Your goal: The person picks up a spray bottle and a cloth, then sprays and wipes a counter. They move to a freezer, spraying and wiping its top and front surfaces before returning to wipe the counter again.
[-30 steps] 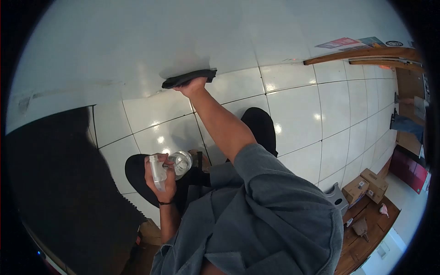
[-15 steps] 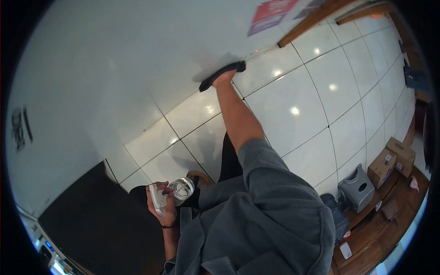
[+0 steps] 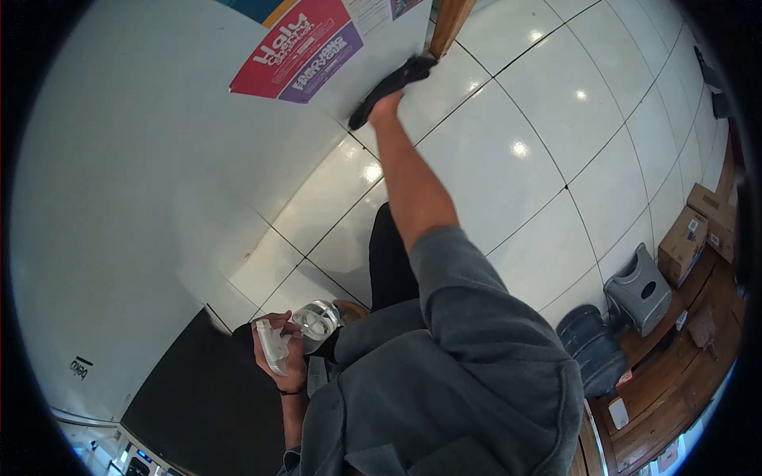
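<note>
My right hand (image 3: 386, 106) reaches far out and presses a black cloth (image 3: 393, 89) flat against the white beko appliance (image 3: 182, 143). The fingers are mostly hidden by the cloth. A wooden post (image 3: 451, 28) stands just beyond the cloth's far end. Low on the left, my left hand (image 3: 284, 358) grips a clear spray bottle (image 3: 317, 321) by its white trigger head (image 3: 273, 349). The bottle lies tilted near my knee, with clear liquid inside.
Pink and purple posters (image 3: 298, 47) are on the white surface. White floor tiles (image 3: 508, 190) spread to the right. A grey stool (image 3: 639, 289), a large water jug (image 3: 591, 349), cardboard boxes (image 3: 683, 246) and a wooden bench (image 3: 675, 397) line the right side. A dark panel (image 3: 206, 397) lies at lower left.
My right hand has slid the black cloth along the white surface, past the posters toward the wooden post. The view has turned, bringing the posters further in. My left hand keeps the spray bottle.
</note>
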Demonstrator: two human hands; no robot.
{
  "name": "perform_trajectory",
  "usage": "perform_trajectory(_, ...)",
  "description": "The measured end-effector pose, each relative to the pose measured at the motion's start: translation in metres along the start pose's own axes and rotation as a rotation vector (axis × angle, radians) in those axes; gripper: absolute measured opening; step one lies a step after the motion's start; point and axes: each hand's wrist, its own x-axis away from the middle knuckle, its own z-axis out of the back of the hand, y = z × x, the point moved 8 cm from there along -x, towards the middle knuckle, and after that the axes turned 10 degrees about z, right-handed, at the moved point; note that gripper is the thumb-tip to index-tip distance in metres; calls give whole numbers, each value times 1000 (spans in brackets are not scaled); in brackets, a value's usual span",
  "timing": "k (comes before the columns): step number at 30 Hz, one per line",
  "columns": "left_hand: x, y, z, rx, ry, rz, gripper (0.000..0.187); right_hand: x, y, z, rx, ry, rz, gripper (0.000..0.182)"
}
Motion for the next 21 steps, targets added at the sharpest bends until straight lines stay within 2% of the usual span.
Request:
perform_trajectory(3,-3,-2,3,8,4,-14,32,47,82,18,-144,-116,-144,81)
perform_trajectory(5,-2,-2,4,36,17,13,32,96,79,-1,-124,-44,-222,78)
perform_trajectory(8,-2,-6,10,8,10,-16,32,105,73,-14,-162,-1,-339,75)
perform_trajectory(10,1,-7,18,12,21,-8,32,77,48,-21,-221,-86,-335,76)
perform_trajectory(14,1,-8,24,73,51,-60,28,5,-39,-33,-9,-131,-84,76)
perform_trajectory(15,1,-11,24,59,44,-32,28,-11,-50,-41,-61,-259,-36,75)
perform_trajectory(16,3,-13,28,45,52,-2,27,11,-75,-58,71,-184,-9,76)
perform_trajectory(17,3,-17,32,34,64,29,27,33,-83,-78,-55,-251,-81,69)
perform_trajectory(19,4,-24,36,92,27,-101,27,53,-68,-81,-32,-293,-61,70)
perform_trajectory(21,8,-22,40,172,16,-79,26,96,-37,-82,-68,-216,-106,69)
